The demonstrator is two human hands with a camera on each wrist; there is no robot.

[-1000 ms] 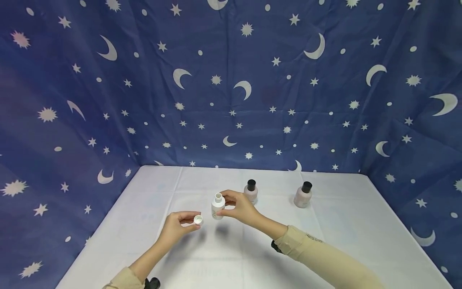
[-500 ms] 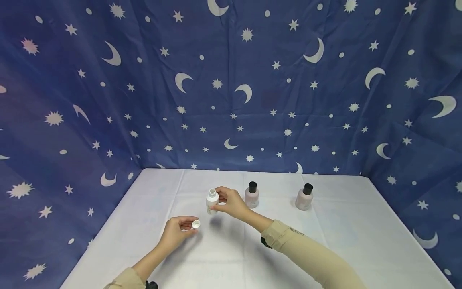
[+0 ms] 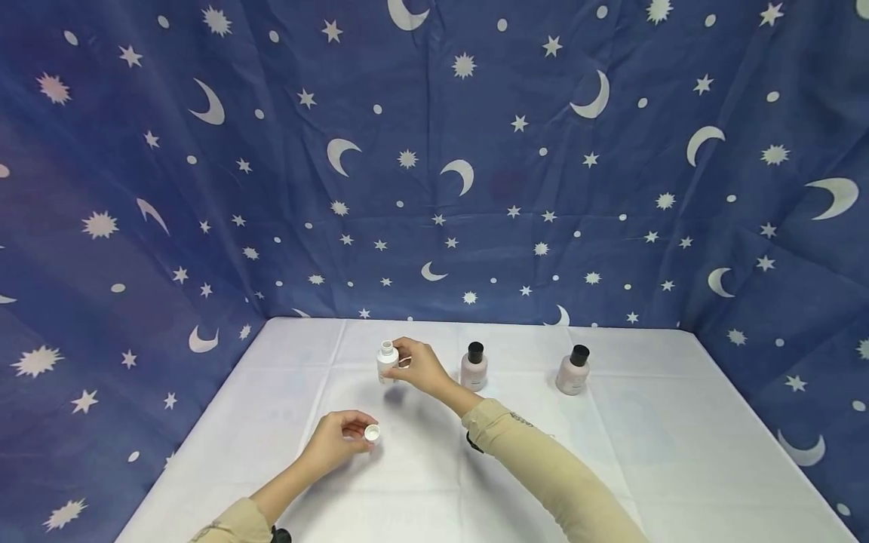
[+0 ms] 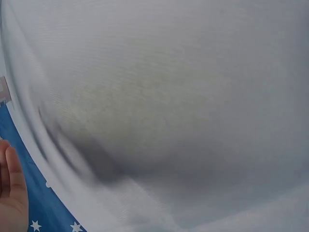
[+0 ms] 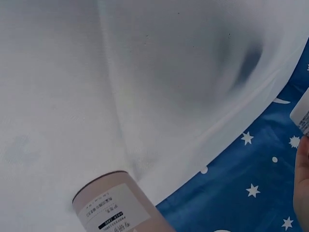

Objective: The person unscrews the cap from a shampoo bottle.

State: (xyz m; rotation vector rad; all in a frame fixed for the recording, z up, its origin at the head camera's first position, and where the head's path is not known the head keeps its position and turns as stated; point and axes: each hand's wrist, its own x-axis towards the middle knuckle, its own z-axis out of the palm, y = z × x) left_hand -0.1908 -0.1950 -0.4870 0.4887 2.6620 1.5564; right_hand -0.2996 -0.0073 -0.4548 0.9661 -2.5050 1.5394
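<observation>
My right hand grips a small white bottle by its side, upright, with its neck uncapped. In the right wrist view only a corner of this white bottle and part of the hand show at the right edge. Lower and to the left, my left hand pinches a white cap between thumb and fingers, its hollow side facing the camera. The left wrist view catches just some fingers at its left edge; the cap is out of that picture.
A pink bottle with a black cap stands just right of my right hand. Another such bottle stands farther right. Both are on the white-covered table, backed by a blue curtain with moons and stars.
My right hand has carried the white bottle left and toward the table's back. My left hand, still holding the cap, has shifted slightly lower in view. The pink bottles stay put.
</observation>
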